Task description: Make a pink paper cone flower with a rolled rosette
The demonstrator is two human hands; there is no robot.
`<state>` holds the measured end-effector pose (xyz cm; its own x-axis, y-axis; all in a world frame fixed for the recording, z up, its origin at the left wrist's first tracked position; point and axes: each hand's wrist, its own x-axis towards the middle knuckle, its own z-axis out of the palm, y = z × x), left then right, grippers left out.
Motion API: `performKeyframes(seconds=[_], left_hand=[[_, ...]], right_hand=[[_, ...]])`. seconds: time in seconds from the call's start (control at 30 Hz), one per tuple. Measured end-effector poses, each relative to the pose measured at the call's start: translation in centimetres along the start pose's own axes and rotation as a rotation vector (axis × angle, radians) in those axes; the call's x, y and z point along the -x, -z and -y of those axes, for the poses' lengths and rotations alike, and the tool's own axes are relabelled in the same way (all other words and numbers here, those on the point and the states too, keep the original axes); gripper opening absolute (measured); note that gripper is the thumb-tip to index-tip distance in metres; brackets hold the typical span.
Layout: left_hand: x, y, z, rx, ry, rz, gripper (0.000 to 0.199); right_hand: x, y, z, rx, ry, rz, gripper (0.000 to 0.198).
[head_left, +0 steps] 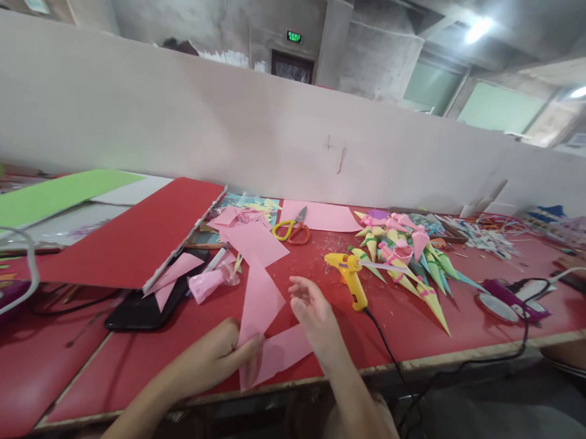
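My left hand (230, 350) pinches a piece of pink paper (259, 296) that stands up from the table's front. Another flat pink strip (289, 351) lies beneath it, reaching toward the right. Beside the paper, my right hand (312, 315) is raised with its fingers apart and slightly curled, holding nothing. A yellow hot glue gun (353, 278) lies just right of that hand, a glue stick in its back end. Farther back are scissors (292, 231) with yellow and orange handles. More pink paper (257, 240) is heaped behind the held piece.
A pile of yellow, green and pink paper cones (409, 252) lies right of the glue gun. To the left are a black phone (135, 311) and a large red board (140, 231). A black cable (387, 342) hangs over the front edge. Another person's hand (585, 271) shows far right.
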<state>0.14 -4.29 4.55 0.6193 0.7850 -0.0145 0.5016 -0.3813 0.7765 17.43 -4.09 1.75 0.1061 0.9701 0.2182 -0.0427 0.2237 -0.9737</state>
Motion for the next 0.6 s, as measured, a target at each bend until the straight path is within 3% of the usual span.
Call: performKeyframes(seconds=[0.13, 0.23, 0.37, 0.43, 0.5, 0.6], left_hand=[[0.0, -0.1, -0.1, -0.031, -0.033, 0.095, 0.047], [0.0, -0.3, -0.1, -0.078, -0.037, 0.138, 0.043], [-0.4, 0.4, 0.5, -0.118, -0.061, 0.146, 0.037], [-0.5, 1.3, 1.0, -0.155, -0.039, 0.052, 0.04], [-0.6, 2.4, 1.4, -0.221, 0.017, -0.123, 0.039], [-1.1, 4.2, 1.8, -0.367, 0.066, -0.349, 0.036]], right_hand=[[0.0, -0.2, -0.3, -0.022, -0.074, 0.111, 0.039], [0.1, -0.5, 0.0, 0.046, -0.049, 0.15, 0.017], [0.2, -0.7, 0.4, 0.116, -0.021, -0.008, 0.027], [0.1, -0.8, 0.3, 0.064, -0.037, -0.185, 0.027], [0.1, -1.0, 0.2, 0.019, -0.026, -0.343, 0.028], [0.2, -1.4, 0.2, 0.0, 0.014, -0.373, 0.031]])
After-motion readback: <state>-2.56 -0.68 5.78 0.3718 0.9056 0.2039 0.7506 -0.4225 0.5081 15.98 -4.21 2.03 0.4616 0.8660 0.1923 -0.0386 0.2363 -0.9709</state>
